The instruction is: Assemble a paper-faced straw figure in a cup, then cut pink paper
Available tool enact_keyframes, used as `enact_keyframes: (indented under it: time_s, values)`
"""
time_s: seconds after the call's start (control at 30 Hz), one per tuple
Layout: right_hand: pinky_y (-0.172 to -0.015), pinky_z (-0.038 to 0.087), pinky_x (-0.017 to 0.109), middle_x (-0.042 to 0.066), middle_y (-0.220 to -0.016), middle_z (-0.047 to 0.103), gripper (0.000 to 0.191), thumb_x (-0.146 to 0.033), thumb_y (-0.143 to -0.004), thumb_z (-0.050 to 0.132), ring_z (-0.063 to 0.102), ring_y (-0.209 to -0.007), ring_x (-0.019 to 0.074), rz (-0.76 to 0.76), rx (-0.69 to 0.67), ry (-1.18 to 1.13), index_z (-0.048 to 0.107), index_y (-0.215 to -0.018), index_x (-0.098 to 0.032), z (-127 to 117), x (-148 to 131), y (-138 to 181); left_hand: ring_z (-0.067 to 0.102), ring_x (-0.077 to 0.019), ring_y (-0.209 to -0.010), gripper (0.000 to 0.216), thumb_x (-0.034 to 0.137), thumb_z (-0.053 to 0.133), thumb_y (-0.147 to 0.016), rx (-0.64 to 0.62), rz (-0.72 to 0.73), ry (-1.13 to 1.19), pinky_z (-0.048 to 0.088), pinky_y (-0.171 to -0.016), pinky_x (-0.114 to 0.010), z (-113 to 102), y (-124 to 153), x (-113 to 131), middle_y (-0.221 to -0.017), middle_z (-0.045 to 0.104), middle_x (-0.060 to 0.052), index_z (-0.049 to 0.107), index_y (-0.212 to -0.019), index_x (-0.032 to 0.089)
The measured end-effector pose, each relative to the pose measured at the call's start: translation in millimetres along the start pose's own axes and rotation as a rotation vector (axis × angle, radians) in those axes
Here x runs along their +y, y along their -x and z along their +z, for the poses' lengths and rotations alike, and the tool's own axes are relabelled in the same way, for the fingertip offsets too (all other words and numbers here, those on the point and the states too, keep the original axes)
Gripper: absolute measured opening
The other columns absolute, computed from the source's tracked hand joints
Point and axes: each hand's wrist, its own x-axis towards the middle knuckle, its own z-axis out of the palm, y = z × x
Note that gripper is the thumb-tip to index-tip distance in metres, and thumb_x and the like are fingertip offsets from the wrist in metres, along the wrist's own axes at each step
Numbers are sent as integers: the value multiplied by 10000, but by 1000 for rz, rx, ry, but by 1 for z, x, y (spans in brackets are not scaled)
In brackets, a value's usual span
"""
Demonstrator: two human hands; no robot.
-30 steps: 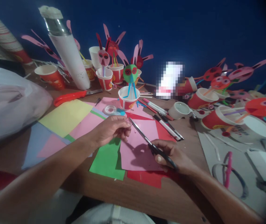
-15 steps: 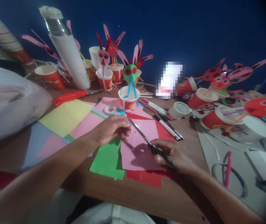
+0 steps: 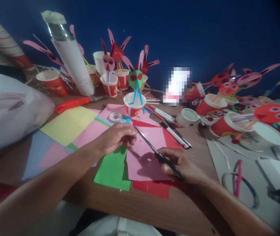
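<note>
My right hand [image 3: 179,164] grips the black handles of a pair of scissors [image 3: 148,141], whose closed-looking blades point up and to the left. Close by the blade tip is my left hand [image 3: 120,136], thumb and fingers pinched together; anything between them is too small or hidden to make out. Beneath the scissors lies a pink sheet of paper [image 3: 145,164], with a green sheet [image 3: 112,172] to its left and red paper [image 3: 152,189] under it. Just beyond my hands stands a paper cup [image 3: 133,109] bearing a green paper face [image 3: 136,79] on blue straws.
A tape roll [image 3: 115,116] and markers [image 3: 173,135] lie behind the sheets. An orange-handled cutter [image 3: 73,104] rests near a white bottle [image 3: 73,65]. A plastic bag [image 3: 12,108] bulges at left. More cups with paper faces [image 3: 230,126] crowd the right; a bright screen is blurred out.
The view has shifted very slightly. Both hands and the scissors keep nearly the same pose over the pink sheet.
</note>
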Motion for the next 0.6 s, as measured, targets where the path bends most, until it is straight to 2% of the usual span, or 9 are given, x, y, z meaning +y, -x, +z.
enact_keyframes:
  time_s: [0.6]
  values:
    - [-381, 291, 172, -59, -552, 470, 446, -485, -652, 741, 386, -403, 50, 24, -18, -10, 598, -917, -156, 1, -5, 1, 556, -95, -449, 95, 161, 592, -664, 5, 1, -14, 433, -429, -184, 3, 2, 2, -509, 585, -8, 554, -583, 130]
